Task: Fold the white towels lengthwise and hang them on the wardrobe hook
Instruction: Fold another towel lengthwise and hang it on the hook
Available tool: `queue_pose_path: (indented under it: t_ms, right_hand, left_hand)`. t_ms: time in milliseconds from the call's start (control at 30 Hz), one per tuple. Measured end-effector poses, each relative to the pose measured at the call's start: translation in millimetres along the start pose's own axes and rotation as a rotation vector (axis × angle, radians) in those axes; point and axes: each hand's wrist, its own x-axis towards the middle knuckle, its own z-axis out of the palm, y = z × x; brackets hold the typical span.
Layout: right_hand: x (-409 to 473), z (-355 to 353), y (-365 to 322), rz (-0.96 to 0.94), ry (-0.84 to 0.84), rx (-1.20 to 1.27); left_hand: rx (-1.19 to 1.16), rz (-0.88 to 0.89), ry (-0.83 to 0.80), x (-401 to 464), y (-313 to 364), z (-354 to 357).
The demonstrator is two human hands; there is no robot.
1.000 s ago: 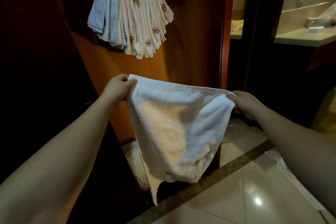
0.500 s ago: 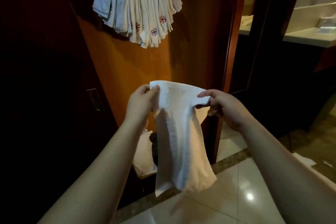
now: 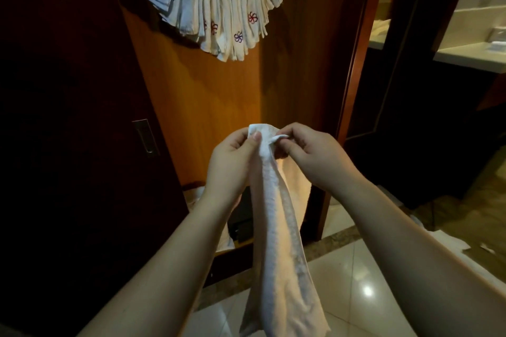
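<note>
Towel (image 3: pixel 276 241), white terry, folded lengthwise into 1 narrow strip hanging in the near centre. Left hand (image 3: pixel 232 161) pinches its top edge between thumb and fingers; right hand (image 3: pixel 315 153) pinches the adjoining corner, the 2 hands close together. Far above, a bundle of hung towels (image 3: pixel 219 0) with flower emblems drapes against the wooden wardrobe panel (image 3: pixel 197 96).

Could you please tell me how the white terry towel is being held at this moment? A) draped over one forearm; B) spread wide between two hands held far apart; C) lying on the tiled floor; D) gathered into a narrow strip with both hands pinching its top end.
D: the white terry towel hangs as a narrow strip, its top end pinched by the left hand and right hand close together.
</note>
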Motion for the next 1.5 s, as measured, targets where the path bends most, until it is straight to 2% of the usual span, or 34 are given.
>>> queue_pose_path:
  t_ms: [133,267,433,733,867,967,1033,1100,1167,1233,1367,1500]
  right_hand:
    - [3.2,-15.7,-15.8,-0.073,0.049,-0.073]
    - [10.3,-21.6,-30.4,-0.13,0.034,-0.118]
    - [16.1,-22.4,-33.6,-0.095,0.042,-0.184]
    - [19.1,-25.0,-43.8,-0.047,0.017,-0.089]
    - [19.7,-26.7,-45.5,0.01,0.033,-0.056]
    - [24.0,-28.5,-44.2,0.082,0.073,-0.057]
    - [28.7,-30.6,-40.3,0.14,0.019,-0.018]
    - [31.7,-32.1,-28.5,0.188,-0.133,-0.006]
    - [31.3,-32.0,-7.7,0.226,-0.323,-0.068]
    - [29.2,-34.7,17.4,0.265,-0.429,-0.171]
    - [28.0,-47.9,51.7,0.299,-0.42,-0.259]
    - [43.9,-53.9,48.7,0.195,-0.325,-0.434]
  left_hand:
    - [-0.028,0.049,0.088,7.5,11.9,-7.2]
    - [-0.015,0.041,-0.047,5.7,22.2,-5.5]
    - [-0.058,0.052,-0.184,0.5,31.2,-3.8]
    - [-0.036,0.117,-0.157,1.7,34.1,-8.3]
    - [-0.032,0.124,-0.244,1.5,35.2,-10.1]
    - [0.048,0.173,-0.193,5.2,35.4,-11.6]
    - [0.02,0.166,-0.182,9.6,35.8,-14.3]
    - [-0.042,0.144,-0.16,14.3,35.0,-18.9]
    - [-0.082,0.135,-0.116,18.8,35.0,-25.0]
    - [-0.098,0.123,-0.086,25.1,34.0,-34.0]
    - [-0.079,0.087,-0.082,35.0,30.1,-52.5]
    - [0.005,0.023,-0.076,45.2,21.7,-58.9]
